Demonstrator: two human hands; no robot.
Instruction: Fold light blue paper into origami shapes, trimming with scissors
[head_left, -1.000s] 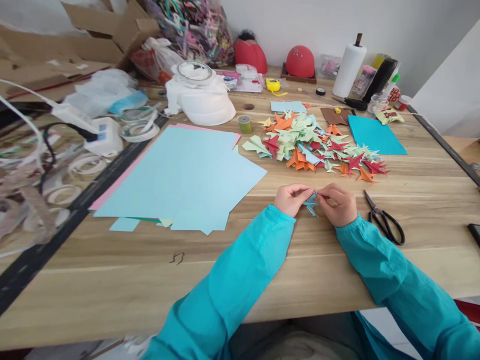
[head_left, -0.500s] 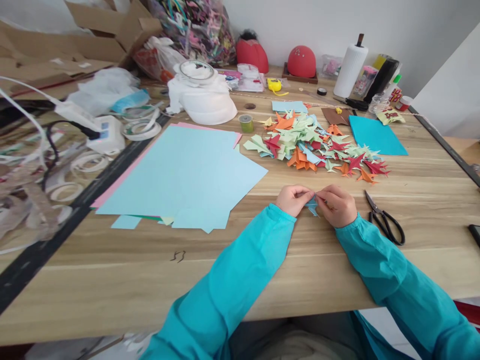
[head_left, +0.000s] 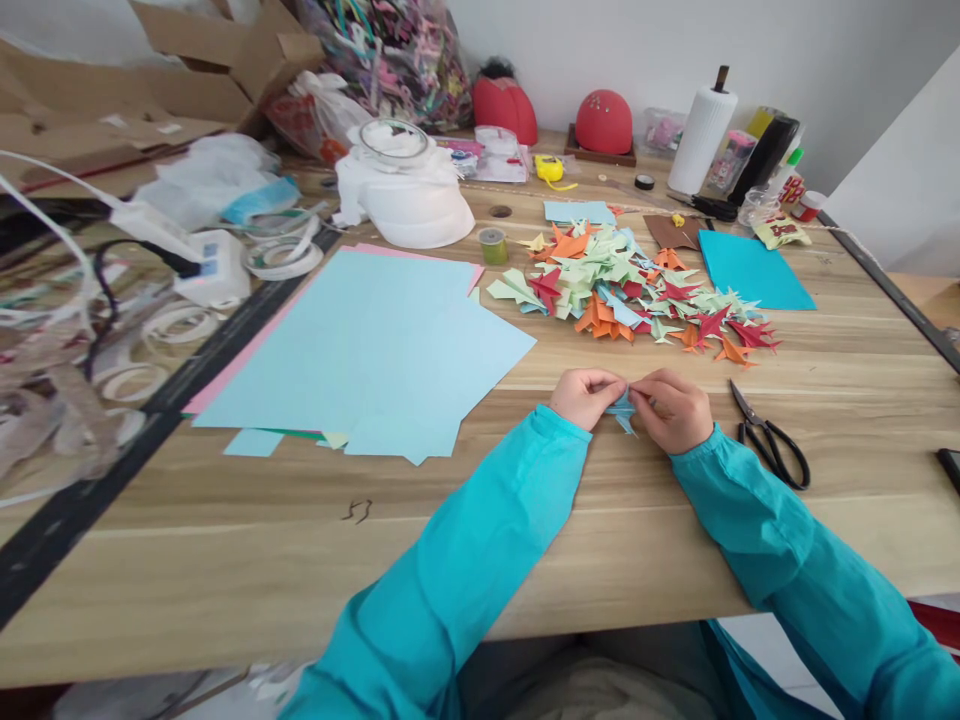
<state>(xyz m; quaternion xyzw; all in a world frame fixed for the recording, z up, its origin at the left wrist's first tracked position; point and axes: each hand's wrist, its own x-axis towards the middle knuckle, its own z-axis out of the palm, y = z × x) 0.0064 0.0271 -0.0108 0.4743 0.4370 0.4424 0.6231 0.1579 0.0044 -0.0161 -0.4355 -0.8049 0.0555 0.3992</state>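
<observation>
Between my two hands is a small folded piece of blue paper (head_left: 623,412), partly hidden by my fingers. My left hand (head_left: 586,398) pinches it from the left, and my right hand (head_left: 672,408) pinches it from the right, fingertips close together. Beyond them lies a heap of folded paper figures (head_left: 600,265) in pale green, orange, red and blue. Black-handled scissors (head_left: 772,440) lie with their blades spread a little, to the right of my right hand. Large light blue paper sheets (head_left: 352,340) are stacked to the left, over pink ones.
A spool of green thread (head_left: 493,246) stands left of the heap. Turquoise paper (head_left: 754,270) lies at the back right. A yellow tape measure (head_left: 549,168), red pincushion (head_left: 604,122) and white bottle-like roll (head_left: 701,140) line the wall. Cables and tape rolls (head_left: 283,255) clutter the left side.
Both hands have stayed almost in place, still pinching the blue paper. A slightly wider part of it shows between my fingertips.
</observation>
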